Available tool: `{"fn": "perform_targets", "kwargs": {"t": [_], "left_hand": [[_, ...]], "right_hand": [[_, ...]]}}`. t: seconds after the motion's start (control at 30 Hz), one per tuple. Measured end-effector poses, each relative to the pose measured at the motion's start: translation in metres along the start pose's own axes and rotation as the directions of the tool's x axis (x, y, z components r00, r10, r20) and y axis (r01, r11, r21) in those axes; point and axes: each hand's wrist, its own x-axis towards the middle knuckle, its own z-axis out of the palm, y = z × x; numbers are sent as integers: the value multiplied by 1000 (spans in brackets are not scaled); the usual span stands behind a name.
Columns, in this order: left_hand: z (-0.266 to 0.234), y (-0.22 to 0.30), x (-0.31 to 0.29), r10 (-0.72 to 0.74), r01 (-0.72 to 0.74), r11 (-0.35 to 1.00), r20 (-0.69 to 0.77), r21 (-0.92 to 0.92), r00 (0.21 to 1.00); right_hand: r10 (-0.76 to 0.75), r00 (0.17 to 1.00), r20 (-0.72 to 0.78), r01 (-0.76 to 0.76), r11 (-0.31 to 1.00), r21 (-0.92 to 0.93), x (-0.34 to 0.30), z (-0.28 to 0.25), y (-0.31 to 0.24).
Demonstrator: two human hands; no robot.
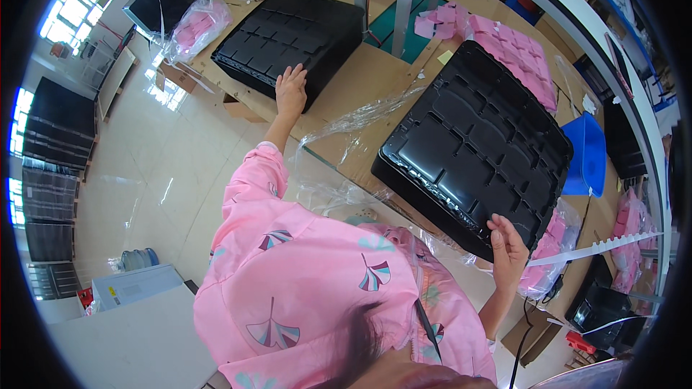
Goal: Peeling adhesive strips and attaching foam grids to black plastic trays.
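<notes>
Two stacks of black moulded plastic trays, with rows of raised shapes, lie on the cardboard-covered table. My left hand point(291, 91) rests flat on the near right edge of the left tray stack point(288, 39), its fingers stretched out. Closer to me and to the right, the other tray stack point(468, 148) sits at a slant by the table's front edge. My right hand point(509, 248) grips its near right corner, fingers bent over the rim. Between the two lies crumpled clear plastic film point(360, 121), which hangs over the table edge.
Pink moulded trays point(515, 57) lie behind the right stack, beside a blue bin point(585, 155). Bagged pink pieces point(198, 25) sit at the far left. Metal posts point(405, 7) rise from the table point(375, 79). A white toothed strip point(591, 248) crosses at right.
</notes>
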Motion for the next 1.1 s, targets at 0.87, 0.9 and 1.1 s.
{"fn": "perform_targets", "kwargs": {"t": [0.87, 0.9, 1.1], "left_hand": [[2, 2, 5, -112, 108, 984, 22, 143, 993], [4, 5, 8, -75, 71, 986, 25, 152, 997], [-4, 5, 3, 126, -139, 983, -109, -117, 986]], "right_hand": [[-161, 986, 38, 165, 944, -287, -11, 1, -9], [-177, 984, 1, 168, 936, -310, -14, 1, -10], [-582, 436, -687, 314, 813, -490, -13, -46, -27]]}}
